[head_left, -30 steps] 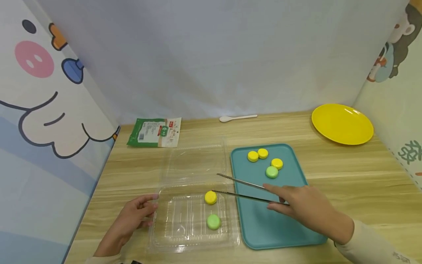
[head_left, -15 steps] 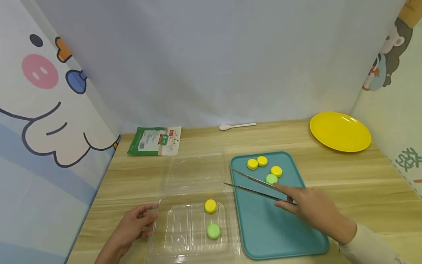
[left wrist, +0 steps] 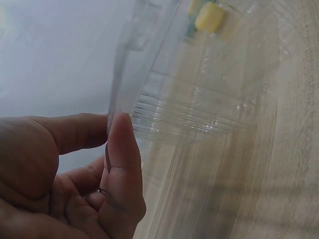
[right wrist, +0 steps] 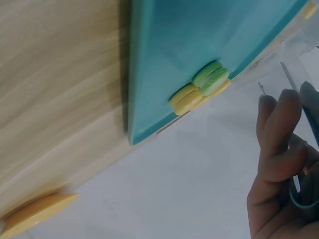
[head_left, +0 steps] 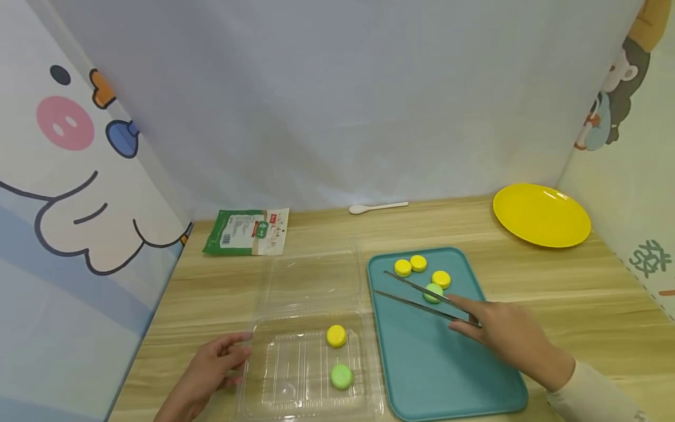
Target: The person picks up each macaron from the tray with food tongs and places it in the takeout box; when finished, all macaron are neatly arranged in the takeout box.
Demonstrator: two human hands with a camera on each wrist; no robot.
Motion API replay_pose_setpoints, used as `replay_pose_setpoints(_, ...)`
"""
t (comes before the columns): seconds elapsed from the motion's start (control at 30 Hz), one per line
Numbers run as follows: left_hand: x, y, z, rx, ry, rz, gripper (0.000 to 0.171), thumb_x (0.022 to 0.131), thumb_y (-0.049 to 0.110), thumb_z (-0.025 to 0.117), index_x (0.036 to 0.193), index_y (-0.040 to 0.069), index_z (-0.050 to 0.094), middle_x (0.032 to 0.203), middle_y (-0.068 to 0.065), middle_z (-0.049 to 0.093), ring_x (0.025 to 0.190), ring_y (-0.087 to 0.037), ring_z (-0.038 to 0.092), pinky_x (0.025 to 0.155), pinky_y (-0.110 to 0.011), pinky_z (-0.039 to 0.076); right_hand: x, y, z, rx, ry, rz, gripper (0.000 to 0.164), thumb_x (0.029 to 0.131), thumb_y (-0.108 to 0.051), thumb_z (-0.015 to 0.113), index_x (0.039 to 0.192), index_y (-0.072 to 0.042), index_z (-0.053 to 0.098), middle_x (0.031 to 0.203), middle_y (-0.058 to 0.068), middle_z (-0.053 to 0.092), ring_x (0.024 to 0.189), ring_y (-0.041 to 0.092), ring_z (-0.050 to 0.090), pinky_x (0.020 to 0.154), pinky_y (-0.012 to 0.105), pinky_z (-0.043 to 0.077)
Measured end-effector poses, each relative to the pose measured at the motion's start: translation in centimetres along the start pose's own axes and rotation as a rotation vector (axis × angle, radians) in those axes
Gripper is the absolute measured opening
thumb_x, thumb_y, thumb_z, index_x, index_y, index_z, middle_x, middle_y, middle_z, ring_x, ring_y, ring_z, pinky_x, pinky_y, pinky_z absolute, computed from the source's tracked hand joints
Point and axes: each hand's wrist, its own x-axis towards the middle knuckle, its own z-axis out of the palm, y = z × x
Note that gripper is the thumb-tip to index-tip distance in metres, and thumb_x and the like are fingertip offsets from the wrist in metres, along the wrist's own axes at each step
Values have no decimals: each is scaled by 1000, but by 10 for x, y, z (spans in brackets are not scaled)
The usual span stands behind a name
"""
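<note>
The right hand was partly closed around a pair of metal tongs, its thumb and index finger on the two arms, with the tips well apart. The tongs reached to the left of that hand, over the teal tray. Just ahead of the right hand's fingers, one tong arm crossed in front of the tray's green macaron in the head view, while the right wrist view showed the tips away from it. A yellow macaron lay just beyond the green one, and two more yellow macarons sat together farther out from the hand.

The left hand pinched the near-side rim of the clear container between thumb and index finger. To the right of this hand, inside the container, were one yellow piece and, nearer the person, one green piece. The lid lay open ahead of the left hand, with a green-and-white packet beyond. Far ahead, between the hands, lay a white spoon; ahead of the right hand and to its right, a yellow plate
</note>
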Motion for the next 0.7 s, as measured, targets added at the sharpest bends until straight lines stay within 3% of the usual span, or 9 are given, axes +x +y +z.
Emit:
replay_pose_setpoints(0.2, 0, -3, 0, 9, 6, 1, 46, 99, 12, 64, 140, -5, 51, 93, -4, 57, 78, -14, 57, 64, -29, 58, -2, 7, 3, -31, 29, 10, 47, 77, -30, 86, 120, -15, 74, 62, -20, 45, 48, -6, 31, 38, 18, 25)
replay_pose_setpoints(0.43, 1, -4, 0, 6, 23, -5, 45, 100, 11, 64, 140, -4, 52, 93, -4, 57, 79, -14, 57, 64, -29, 58, -3, 14, 6, -62, 58, 7, 45, 89, -46, 73, 121, -14, 73, 60, -18, 43, 47, -4, 29, 37, 18, 24)
replay_pose_setpoints(0.7, -1, -1, -2, 5, -18, -9, 50, 99, 16, 65, 143, -4, 49, 94, -4, 57, 80, -14, 58, 67, -30, 59, 0, 15, 8, -78, 32, 91, 50, 79, -28, 85, 124, -12, 72, 57, -15, 35, 44, 1, 27, 35, 21, 23)
